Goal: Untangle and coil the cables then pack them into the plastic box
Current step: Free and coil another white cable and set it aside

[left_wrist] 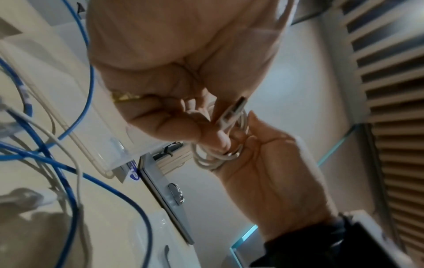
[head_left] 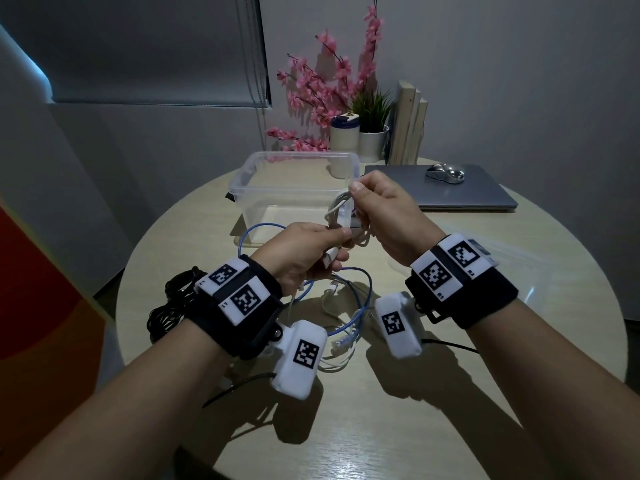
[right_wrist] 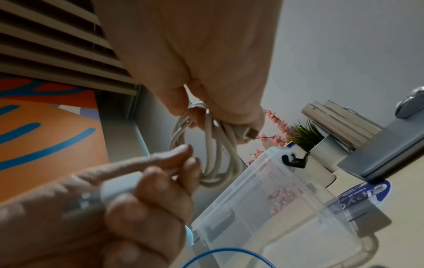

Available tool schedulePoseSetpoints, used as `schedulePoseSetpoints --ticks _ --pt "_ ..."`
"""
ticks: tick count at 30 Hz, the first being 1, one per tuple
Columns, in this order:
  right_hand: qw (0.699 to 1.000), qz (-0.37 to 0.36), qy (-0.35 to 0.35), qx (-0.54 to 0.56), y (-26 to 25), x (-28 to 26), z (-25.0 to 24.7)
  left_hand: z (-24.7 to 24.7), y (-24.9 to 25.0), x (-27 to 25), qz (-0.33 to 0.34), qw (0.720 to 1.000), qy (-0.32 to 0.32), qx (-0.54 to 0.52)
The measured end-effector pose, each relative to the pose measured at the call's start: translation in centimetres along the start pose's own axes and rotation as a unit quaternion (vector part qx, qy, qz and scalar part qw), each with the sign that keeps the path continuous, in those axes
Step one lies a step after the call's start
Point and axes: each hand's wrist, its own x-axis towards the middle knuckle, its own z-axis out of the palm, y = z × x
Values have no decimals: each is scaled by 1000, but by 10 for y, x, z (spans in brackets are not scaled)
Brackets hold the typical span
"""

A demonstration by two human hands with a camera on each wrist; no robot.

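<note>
A white cable (head_left: 337, 216) is wound into a small coil held up between both hands, just in front of the clear plastic box (head_left: 294, 188). My left hand (head_left: 311, 251) grips the coil's lower end, with the white USB plug (head_left: 329, 259) sticking out between its fingers. My right hand (head_left: 377, 209) pinches the coil's top loops. In the right wrist view the coil (right_wrist: 218, 145) hangs from the right fingers and the plug (right_wrist: 119, 186) lies in the left hand (right_wrist: 137, 199). A blue cable (head_left: 346, 306) and more white cables (head_left: 339, 355) lie tangled on the table below.
A black cable bundle (head_left: 173, 303) lies at the table's left edge. A closed grey laptop (head_left: 446, 188) with a silver mouse (head_left: 445, 173) sits at the back right. Pink flowers (head_left: 329, 81), a white cup, a potted plant (head_left: 372, 133) and books stand behind the box.
</note>
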Motion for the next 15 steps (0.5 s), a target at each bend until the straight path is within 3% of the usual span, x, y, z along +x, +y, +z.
schedulePoseSetpoints --ticks 4,7,11,15 --pt "997 -26 -17 -77 11 0 2 4 6 -1 1 999 13 -48" --pt "994 -35 -2 -104 14 1 3 9 5 -1 40 999 21 -19" --pt "996 -30 38 -77 14 3 0 10 1 -6 104 990 -32 88" --pt "997 -34 50 -43 13 5 -5 3 3 -9 122 984 -77 106"
